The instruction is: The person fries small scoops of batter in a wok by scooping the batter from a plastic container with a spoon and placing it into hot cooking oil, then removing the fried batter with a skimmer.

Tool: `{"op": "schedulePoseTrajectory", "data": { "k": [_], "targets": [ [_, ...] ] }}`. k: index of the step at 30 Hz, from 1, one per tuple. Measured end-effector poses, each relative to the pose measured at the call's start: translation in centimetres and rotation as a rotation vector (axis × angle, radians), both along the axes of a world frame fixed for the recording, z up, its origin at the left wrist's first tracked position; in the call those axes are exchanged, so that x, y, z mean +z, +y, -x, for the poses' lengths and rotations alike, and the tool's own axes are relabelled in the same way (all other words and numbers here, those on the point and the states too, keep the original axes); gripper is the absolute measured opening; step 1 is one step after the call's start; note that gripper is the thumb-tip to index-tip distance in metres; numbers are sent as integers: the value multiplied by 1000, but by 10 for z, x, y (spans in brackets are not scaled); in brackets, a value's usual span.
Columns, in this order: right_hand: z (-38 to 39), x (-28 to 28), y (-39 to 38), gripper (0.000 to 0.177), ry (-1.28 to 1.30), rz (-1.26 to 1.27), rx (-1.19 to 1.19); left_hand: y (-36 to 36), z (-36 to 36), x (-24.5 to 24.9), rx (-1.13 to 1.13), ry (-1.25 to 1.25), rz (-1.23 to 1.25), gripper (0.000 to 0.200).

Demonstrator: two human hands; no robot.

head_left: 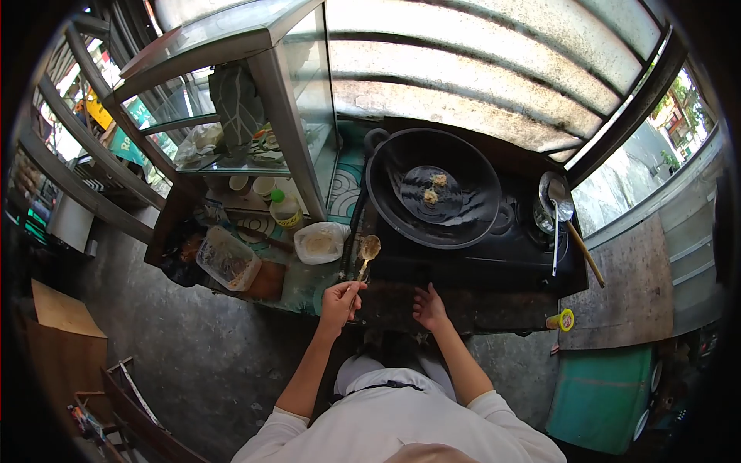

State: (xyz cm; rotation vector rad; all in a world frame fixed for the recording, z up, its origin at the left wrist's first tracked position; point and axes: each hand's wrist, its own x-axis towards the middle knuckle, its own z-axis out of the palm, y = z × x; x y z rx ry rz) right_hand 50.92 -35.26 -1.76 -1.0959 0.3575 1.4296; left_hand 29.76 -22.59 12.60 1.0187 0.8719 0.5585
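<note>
My left hand [340, 306] is closed round the handle of a metal spoon [369, 248], whose bowl points away from me and carries a pale, wet-looking coating. My right hand [429, 307] is held near the stove's front edge, fingers apart and curled a little, with nothing in it. Beyond both hands a large black wok [482, 202] stands on the stove, and two small pale yellow lumps [430, 196] lie in the dark liquid at its middle. Left of the spoon, a plastic-lined bowl [321, 243] with pale contents sits on the counter.
A plastic tub [228, 260] and a green-capped bottle [285, 210] stand at the left, beside a glass cabinet [309, 116]. At the right are a metal pan with ladles [554, 202], a wooden handle [587, 255] jutting forward, and a small yellow container [566, 319] by the stove's corner.
</note>
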Motion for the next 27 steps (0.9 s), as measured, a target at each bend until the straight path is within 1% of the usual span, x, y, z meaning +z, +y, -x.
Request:
{"op": "schedulePoseTrajectory", "data": {
  "k": [1, 2, 4, 5, 7, 8, 9, 11, 12, 14, 15, 16, 19, 21, 23, 24, 25, 26, 27],
  "targets": [
    [5, 1, -5, 42, -30, -17, 41, -3, 0, -3, -6, 7, 4, 22],
    [10, 5, -10, 42, -57, -30, 84, -8, -3, -6, 46, 0, 14, 22],
    [35, 38, -10, 41, -206, -75, 276, -20, -7, -13, 156, -8, 40, 21],
    [49, 59, -7, 41, -285, -105, 372, -25, -5, -21, 143, -13, 44, 20],
    [80, 105, -1, 36, -276, -230, 492, -37, -7, -40, 183, 61, -251, 21],
    [93, 118, 2, 33, -266, -289, 556, -45, -8, -45, 207, 106, -394, 21],
    [103, 121, 5, 31, -300, -292, 545, -53, -8, -42, 221, 92, -225, 21],
    [126, 124, 9, 26, -356, -308, 521, -63, -6, -42, 352, 106, -182, 21],
    [128, 119, 11, 25, -368, -361, 561, -67, -2, -41, 413, 116, -159, 21],
    [128, 108, 17, 22, -393, -461, 625, -67, 16, -41, 407, 140, -169, 21],
    [133, 110, 20, 18, -365, -434, 598, -65, 26, -47, 387, 156, -191, 22],
    [137, 108, 22, 18, -499, -413, 630, -59, 35, -54, 364, 166, -217, 22],
    [153, 103, 39, 17, -920, -355, 699, -19, 87, -76, 552, 186, -180, 26],
    [165, 112, 57, 17, -1208, -319, 734, 25, 134, -98, 831, 349, -181, 36],
    [181, 115, 84, 19, -1365, -303, 765, 73, 188, -113, 1032, 388, -118, 49],
    [192, 117, 99, 19, -1439, -292, 781, 96, 211, -121, 1059, 410, -40, 52],
    [204, 120, 115, 21, -1574, -299, 812, 119, 234, -127, 1084, 435, 36, 54],
    [219, 125, 132, 21, -1634, -306, 832, 141, 248, -120, 1108, 458, 112, 57],
    [235, 130, 149, 21, -1695, -312, 853, 154, 251, -100, 1038, 478, 203, 63]
  ]
}}
